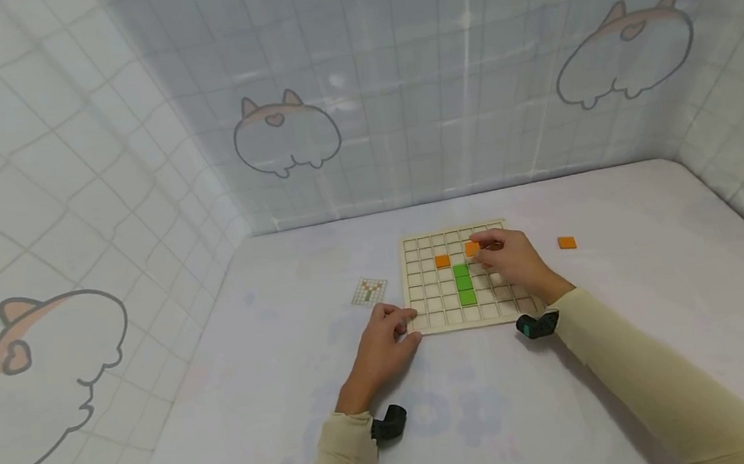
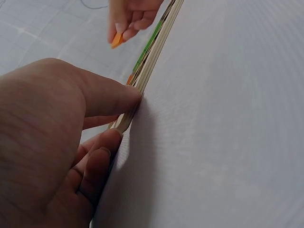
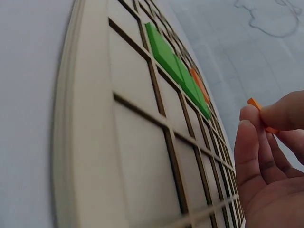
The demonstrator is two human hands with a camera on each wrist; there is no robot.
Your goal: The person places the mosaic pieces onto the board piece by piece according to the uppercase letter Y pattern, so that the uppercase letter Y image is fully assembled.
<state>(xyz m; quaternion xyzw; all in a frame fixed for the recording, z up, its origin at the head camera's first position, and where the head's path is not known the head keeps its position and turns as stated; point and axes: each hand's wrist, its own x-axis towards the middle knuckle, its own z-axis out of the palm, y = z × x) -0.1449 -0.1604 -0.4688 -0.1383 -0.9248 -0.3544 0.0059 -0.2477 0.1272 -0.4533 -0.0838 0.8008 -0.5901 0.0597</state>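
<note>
A wooden grid board (image 1: 438,305) lies on the white surface. Three green tiles (image 1: 464,283) form a column on it, with one orange tile (image 1: 442,261) up and to their left. My right hand (image 1: 512,256) pinches another orange tile (image 1: 473,249) between thumb and fingers, above the board's upper right part; the right wrist view shows this held tile (image 3: 255,103) tilted and raised off the grid. At the board's near left corner, my left hand (image 1: 381,344) grips the edge with thumb and fingers, as the left wrist view shows.
A small card (image 1: 369,291) printed with a coloured grid pattern lies left of the board. To the right of the board is a loose orange tile (image 1: 567,243). Tiled-pattern walls with cartoon animal drawings (image 1: 287,136) enclose the back and sides.
</note>
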